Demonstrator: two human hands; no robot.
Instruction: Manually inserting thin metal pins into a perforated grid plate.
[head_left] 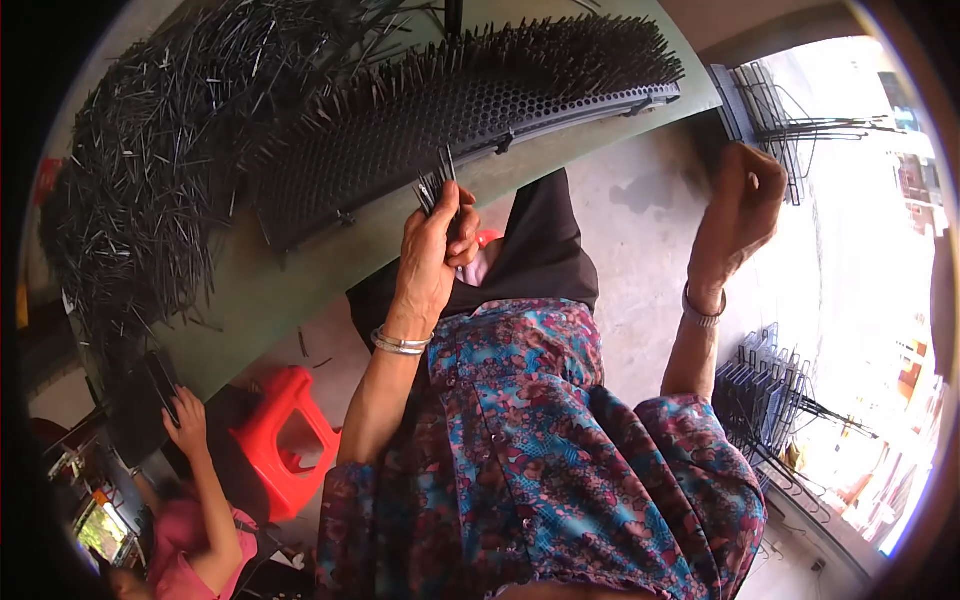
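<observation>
My left hand [430, 255] is closed around a small bundle of thin black rods [432, 188], their ends sticking up past the thumb. It is just in front of a long dark tray [400, 130] full of round holes, not touching it. Many black rods [560, 55] stand upright in the tray's far rows, while the nearer holes show bare. Off to the right, away from the table, my right hand [738, 215] is raised with its fingers curled in. Whatever it may hold is hidden.
A big heap of loose black rods [150, 150] covers the left of the green table [245, 325]. Below it stand a red plastic stool [285, 440] and another person, whose hand [187, 428] holds a dark flat object. Wire racks [765, 385] line the right side.
</observation>
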